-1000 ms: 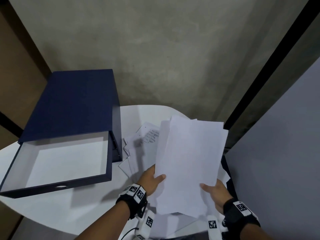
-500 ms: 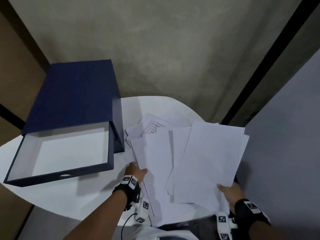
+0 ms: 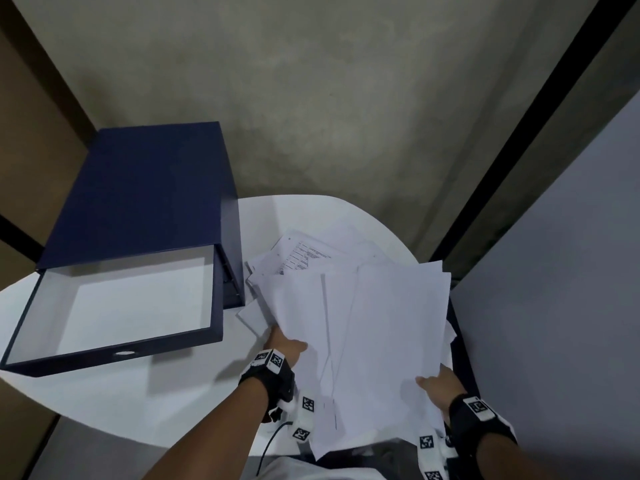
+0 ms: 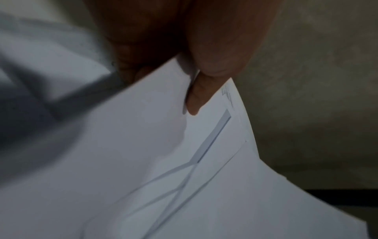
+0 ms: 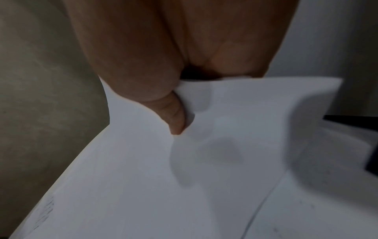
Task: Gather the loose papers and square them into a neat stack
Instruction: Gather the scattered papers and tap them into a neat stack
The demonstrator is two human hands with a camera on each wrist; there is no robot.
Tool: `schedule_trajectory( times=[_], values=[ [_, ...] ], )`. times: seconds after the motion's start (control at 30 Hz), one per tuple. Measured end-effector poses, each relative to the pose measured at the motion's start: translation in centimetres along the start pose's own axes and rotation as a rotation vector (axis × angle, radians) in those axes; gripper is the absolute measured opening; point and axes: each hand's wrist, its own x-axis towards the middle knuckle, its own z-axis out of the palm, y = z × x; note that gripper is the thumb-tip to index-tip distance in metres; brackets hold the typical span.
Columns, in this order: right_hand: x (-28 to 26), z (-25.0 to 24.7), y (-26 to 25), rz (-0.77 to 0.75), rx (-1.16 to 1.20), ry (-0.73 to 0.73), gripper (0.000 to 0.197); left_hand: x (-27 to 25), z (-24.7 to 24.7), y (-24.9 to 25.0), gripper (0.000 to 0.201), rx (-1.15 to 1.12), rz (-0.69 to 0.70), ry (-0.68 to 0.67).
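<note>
A fanned bundle of white papers is held low over the right part of the round white table. My left hand pinches the left sheets at their near edge, thumb on top. My right hand pinches the right sheets at their near right corner, thumb on top. More loose sheets, one of them printed, lie on the table behind the bundle. The fingers under the paper are hidden.
An open dark blue box file takes up the left of the table, its white-lined tray facing up. A grey partition stands close on the right. A concrete wall is behind.
The bundle, upright a second ago, has come down and spread into two fans. My left hand shifted left onto its own group of sheets; the right hand moved right and down.
</note>
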Motion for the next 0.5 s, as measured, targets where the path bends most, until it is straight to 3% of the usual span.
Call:
schedule_trajectory(
  times=[0.07,0.17,0.3,0.5],
  values=[
    [-0.1,-0.1,0.1,-0.003,0.004,-0.017,0.033,-0.2,-0.2,0.2,0.052,-0.025,-0.003,-0.036],
    [-0.1,-0.3,0.4,0.002,0.062,-0.016,0.03,-1.1,-1.0,1.0,0.033,0.013,0.056,0.044],
    [-0.4,-0.6,0.3,-0.013,0.111,0.017,0.031,-3.5,-2.6,3.0,0.032,0.059,0.254,0.239],
    [-0.8,-0.4,0.1,-0.041,-0.021,0.015,0.04,-8.5,-4.7,6.6,0.022,0.257,0.542,0.445]
  ],
)
